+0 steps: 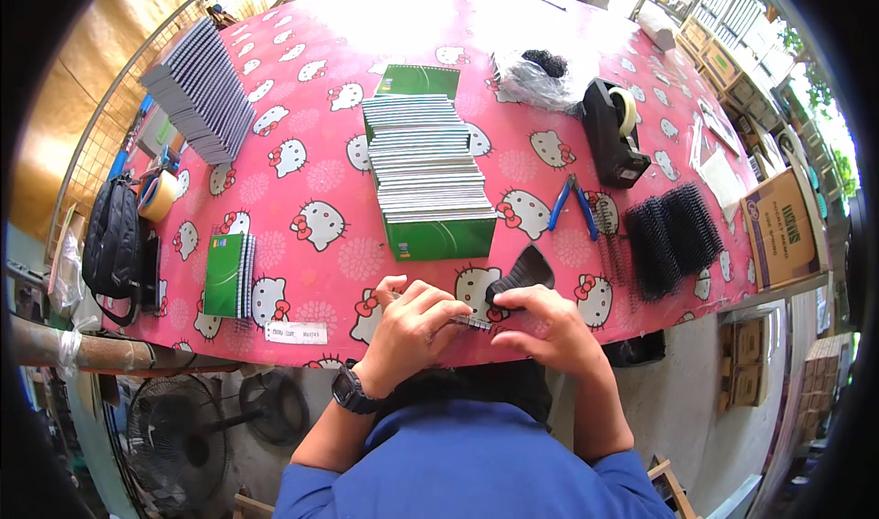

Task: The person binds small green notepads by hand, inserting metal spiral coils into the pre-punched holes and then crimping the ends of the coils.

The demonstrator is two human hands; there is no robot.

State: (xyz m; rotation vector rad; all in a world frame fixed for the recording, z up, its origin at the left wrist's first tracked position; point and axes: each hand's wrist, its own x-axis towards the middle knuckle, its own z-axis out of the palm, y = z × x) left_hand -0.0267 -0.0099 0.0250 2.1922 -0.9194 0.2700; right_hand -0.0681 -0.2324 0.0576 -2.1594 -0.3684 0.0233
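At the table's near edge my left hand (pixel 417 316), with a black watch on its wrist, is closed round a small notebook (pixel 472 321). The notebook is seen edge-on, with a wire-like row along its end; the hand hides most of it. My right hand (pixel 549 329) is just right of it, thumb and fingers apart. Its fingertips are by a dark grey, wedge-shaped thing (pixel 529 270) whose kind I cannot make out. Beyond my hands stands a long row of green-covered notebooks (pixel 426 167), packed upright.
Spiral notebooks (pixel 231 276) lie at left, below a tall notebook stack (pixel 203 93). Blue-handled pliers (pixel 572 208), black binding coils (pixel 673 242) and a tape dispenser (pixel 615 139) are at right. A black bag (pixel 112 244) hangs at the left edge; a cardboard box (pixel 786 231) is far right.
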